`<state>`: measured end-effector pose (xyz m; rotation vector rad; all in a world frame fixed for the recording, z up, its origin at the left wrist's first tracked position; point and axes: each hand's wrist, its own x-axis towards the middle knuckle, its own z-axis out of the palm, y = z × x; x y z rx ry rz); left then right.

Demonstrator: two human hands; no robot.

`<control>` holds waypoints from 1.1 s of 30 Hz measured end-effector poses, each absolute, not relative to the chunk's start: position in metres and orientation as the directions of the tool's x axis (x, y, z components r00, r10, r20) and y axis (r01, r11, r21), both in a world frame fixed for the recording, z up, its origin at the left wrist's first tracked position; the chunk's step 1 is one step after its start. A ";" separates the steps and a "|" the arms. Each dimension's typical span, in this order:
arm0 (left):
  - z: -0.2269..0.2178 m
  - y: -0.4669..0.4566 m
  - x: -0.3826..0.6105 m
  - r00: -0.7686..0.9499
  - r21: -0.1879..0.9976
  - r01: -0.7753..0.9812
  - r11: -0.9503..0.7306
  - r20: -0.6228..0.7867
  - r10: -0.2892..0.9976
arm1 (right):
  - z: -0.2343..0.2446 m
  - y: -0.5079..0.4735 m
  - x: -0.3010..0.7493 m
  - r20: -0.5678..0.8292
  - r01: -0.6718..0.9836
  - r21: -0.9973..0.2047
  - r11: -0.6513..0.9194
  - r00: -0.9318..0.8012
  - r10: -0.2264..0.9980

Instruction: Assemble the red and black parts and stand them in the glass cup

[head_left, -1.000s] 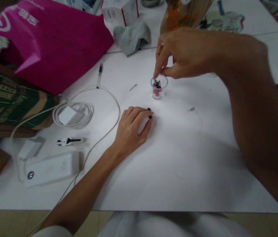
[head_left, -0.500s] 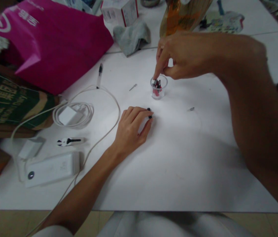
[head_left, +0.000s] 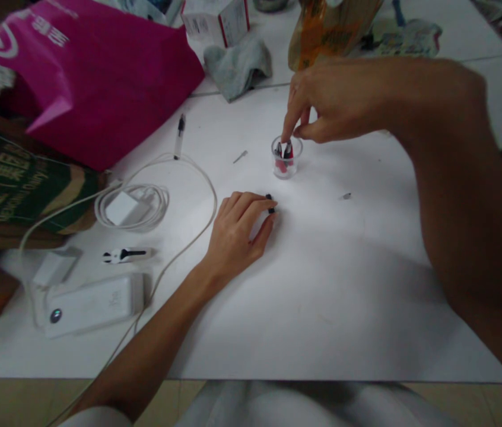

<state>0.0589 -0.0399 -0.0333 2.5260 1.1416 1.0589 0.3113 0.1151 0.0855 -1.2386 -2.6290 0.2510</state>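
Observation:
My left hand [head_left: 240, 228] rests on the white table, thumb and fingertips closed around a small black piece [head_left: 270, 203]. That piece's exact kind is unclear. Farther off and slightly right stands a clear plastic cup [head_left: 285, 172] holding several small red and black clips [head_left: 282, 163] with metal ends, which look like alligator clips. Over its rim reaches my right hand [head_left: 315, 107], index finger and thumb pointing down at the metal end of one upright clip [head_left: 288, 148]. A small metal-tipped piece [head_left: 346, 196] lies right of the cup, and a thin pin-like piece [head_left: 241, 157] left of it.
Around the left side are a pen [head_left: 180, 136], a coiled white cable [head_left: 157, 207], a charger [head_left: 126, 207], small pliers [head_left: 126, 255] and a white power bank [head_left: 95, 305]. A magenta bag [head_left: 113, 77], grey cloth [head_left: 237, 68], and white box [head_left: 215, 24] stand at the back.
My right fingertips have shifted slightly right over the cup, and one clip inside now stands more upright beneath them. My left hand has stayed in place.

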 end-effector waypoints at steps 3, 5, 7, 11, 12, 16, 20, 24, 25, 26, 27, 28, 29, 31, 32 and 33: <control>-0.033 -0.040 0.059 0.454 0.421 0.584 -0.694 0.539 0.709 | 0.089 0.113 0.311 -0.004 0.761 -0.136 0.635 -0.641 0.767; -0.033 -0.040 0.059 0.455 0.424 0.583 -0.693 0.537 0.711 | 0.091 0.112 0.311 -0.008 0.757 -0.120 0.642 -0.648 0.762; -0.033 -0.040 0.059 0.453 0.427 0.585 -0.690 0.534 0.714 | 0.093 0.111 0.310 -0.015 0.751 -0.113 0.651 -0.656 0.754; -0.034 -0.041 0.059 0.447 0.433 0.591 -0.681 0.528 0.722 | 0.097 0.109 0.308 -0.054 0.762 -0.093 0.640 -0.646 0.761; -0.034 -0.041 0.059 0.447 0.434 0.592 -0.679 0.524 0.725 | 0.097 0.108 0.308 -0.068 0.774 -0.087 0.627 -0.633 0.772; -0.034 -0.042 0.059 0.447 0.446 0.601 -0.663 0.501 0.741 | 0.095 0.108 0.308 -0.051 0.773 -0.111 0.625 -0.632 0.773; -0.034 -0.042 0.058 0.442 0.447 0.610 -0.655 0.494 0.749 | 0.092 0.110 0.312 -0.012 0.761 -0.158 0.630 -0.639 0.769; -0.035 -0.039 0.056 0.426 0.435 0.637 -0.636 0.489 0.761 | 0.094 0.112 0.315 0.014 0.737 -0.160 0.657 -0.664 0.748; -0.035 -0.038 0.055 0.421 0.432 0.648 -0.628 0.484 0.767 | 0.095 0.112 0.315 0.021 0.725 -0.152 0.671 -0.677 0.736; -0.036 -0.036 0.054 0.418 0.429 0.657 -0.620 0.478 0.773 | 0.095 0.113 0.315 0.033 0.717 -0.146 0.682 -0.686 0.727; -0.036 -0.036 0.053 0.417 0.427 0.663 -0.615 0.472 0.777 | 0.096 0.113 0.315 0.050 0.712 -0.142 0.688 -0.689 0.723; -0.037 -0.035 0.052 0.417 0.426 0.665 -0.613 0.469 0.779 | 0.096 0.113 0.315 0.067 0.712 -0.142 0.688 -0.687 0.724; -0.038 -0.034 0.052 0.419 0.425 0.666 -0.613 0.468 0.778 | 0.096 0.112 0.316 0.092 0.713 -0.144 0.686 -0.681 0.727; -0.039 -0.034 0.052 0.420 0.421 0.669 -0.613 0.466 0.779 | 0.096 0.111 0.318 0.129 0.700 -0.152 0.697 -0.685 0.717; -0.040 -0.034 0.052 0.421 0.418 0.673 -0.610 0.462 0.781 | 0.097 0.110 0.319 0.140 0.690 -0.150 0.708 -0.694 0.706; -0.040 -0.034 0.052 0.422 0.416 0.676 -0.608 0.457 0.783 | 0.099 0.108 0.319 0.155 0.683 -0.146 0.716 -0.699 0.698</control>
